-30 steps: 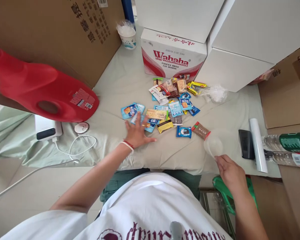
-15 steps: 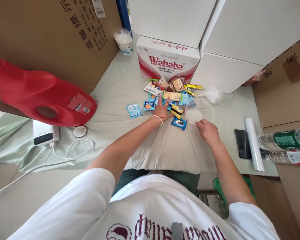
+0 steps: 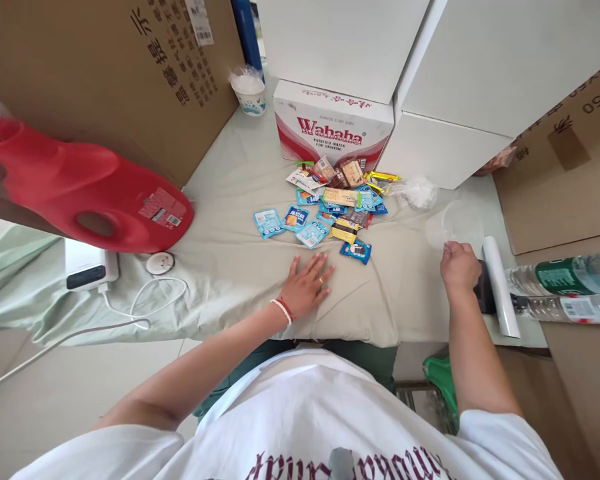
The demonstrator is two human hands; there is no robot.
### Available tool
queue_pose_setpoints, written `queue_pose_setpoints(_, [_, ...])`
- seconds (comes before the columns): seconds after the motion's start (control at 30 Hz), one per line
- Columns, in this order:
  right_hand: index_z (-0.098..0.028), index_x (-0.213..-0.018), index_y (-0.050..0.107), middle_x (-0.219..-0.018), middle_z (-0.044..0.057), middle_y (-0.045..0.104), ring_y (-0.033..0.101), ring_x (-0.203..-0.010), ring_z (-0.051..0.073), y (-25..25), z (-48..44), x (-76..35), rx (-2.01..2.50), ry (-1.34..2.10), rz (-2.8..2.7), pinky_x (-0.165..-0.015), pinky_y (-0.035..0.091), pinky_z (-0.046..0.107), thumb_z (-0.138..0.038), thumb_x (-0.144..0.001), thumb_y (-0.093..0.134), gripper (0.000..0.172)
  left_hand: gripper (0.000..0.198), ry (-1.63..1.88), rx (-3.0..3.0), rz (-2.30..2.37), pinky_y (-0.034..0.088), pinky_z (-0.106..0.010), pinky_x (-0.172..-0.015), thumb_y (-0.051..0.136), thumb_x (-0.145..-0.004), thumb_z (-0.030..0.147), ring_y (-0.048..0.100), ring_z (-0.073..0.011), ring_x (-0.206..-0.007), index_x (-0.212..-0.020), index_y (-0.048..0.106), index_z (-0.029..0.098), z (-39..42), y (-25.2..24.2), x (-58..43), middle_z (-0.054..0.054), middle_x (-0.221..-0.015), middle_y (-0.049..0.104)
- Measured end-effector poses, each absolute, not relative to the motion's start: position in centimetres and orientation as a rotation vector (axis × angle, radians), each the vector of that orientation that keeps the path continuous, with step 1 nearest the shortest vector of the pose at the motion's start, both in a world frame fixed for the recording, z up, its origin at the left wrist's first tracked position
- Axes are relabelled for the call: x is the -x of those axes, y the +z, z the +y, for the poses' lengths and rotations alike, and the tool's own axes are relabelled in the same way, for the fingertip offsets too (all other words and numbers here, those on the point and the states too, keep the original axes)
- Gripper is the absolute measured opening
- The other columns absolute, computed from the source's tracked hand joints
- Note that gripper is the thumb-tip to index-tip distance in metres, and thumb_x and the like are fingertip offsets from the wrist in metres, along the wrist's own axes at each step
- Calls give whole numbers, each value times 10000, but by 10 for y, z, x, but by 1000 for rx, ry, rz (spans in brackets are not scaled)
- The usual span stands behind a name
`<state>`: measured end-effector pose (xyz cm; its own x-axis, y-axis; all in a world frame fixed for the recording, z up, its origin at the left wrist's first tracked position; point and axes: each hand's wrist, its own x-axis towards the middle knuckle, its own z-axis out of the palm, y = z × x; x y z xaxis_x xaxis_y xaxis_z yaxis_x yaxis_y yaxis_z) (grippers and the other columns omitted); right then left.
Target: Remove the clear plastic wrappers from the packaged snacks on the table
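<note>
A heap of small snack packets (image 3: 338, 200) lies on the pale green cloth (image 3: 240, 253), just in front of a Wahaha water carton (image 3: 333, 127). My left hand (image 3: 307, 285) rests flat on the cloth with its fingers spread, a little short of the nearest packets and holding nothing. My right hand (image 3: 459, 265) is closed on the rim of a clear plastic container (image 3: 453, 223), which it keeps to the right of the heap.
A red jug (image 3: 85, 190) lies on its side at the left, by a white charger (image 3: 87, 267) with a cable (image 3: 150, 300). White boxes (image 3: 460, 80) stand behind. A white roll (image 3: 500, 287), a dark phone (image 3: 481, 293) and water bottles (image 3: 565, 293) lie right.
My left hand drew back from the packets to the bare cloth near me. My right hand carried the clear container from beside the heap out to the right.
</note>
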<state>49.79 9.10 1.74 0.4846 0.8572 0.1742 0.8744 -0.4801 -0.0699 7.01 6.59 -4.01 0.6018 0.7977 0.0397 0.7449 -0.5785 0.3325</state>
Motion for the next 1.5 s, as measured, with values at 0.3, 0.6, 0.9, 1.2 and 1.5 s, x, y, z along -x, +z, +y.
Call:
queue_pose_setpoints(0.3, [-112,-1297,711,-1253,200,579,507,-909,191,43,170,-509,2494,84,-1570,-797,319,366,-175,-986,573,347,584,315,-2502,1221,24,-663,-1298,458,-1046,445,315,-321,-1593,-1613,412,313,21,-53,-46,-103,-1712,353])
queue_pose_setpoints(0.6, [-252,-1069,602,-1024,57,643,584,-767,183,23,76,-349,1440,1016,-976,-665,509,328,-342,-832,579,255,568,854,-1175,1118,589,-505,-991,615,-927,652,656,-306,-1223,-1350,614,274,9,-19,-53,-161,-1401,614])
queue_pose_setpoints(0.9, [-286,-1026,705,-1209,14,705,668,-895,151,15,35,-264,1167,1428,-666,-858,566,319,-279,-659,901,416,521,762,-357,906,607,-318,-724,1004,-585,349,729,-189,-811,-926,651,172,53,-4,-70,-40,-893,728])
queue_pose_setpoints(1.2, [-231,-903,735,-990,49,780,726,-927,201,1,6,-303,1412,1379,-603,-803,581,314,-370,-607,965,401,529,888,-325,1057,604,-315,-727,872,-731,601,732,-179,-859,-925,574,208,55,-9,-45,-20,-933,703])
queue_pose_setpoints(1.5, [-253,-915,725,-1032,42,773,710,-876,180,9,-1,-294,1326,1357,-574,-759,594,304,-398,-682,929,342,489,650,-428,961,595,-340,-722,987,-575,232,718,-196,-777,-922,648,168,49,-1,-73,-49,-848,712])
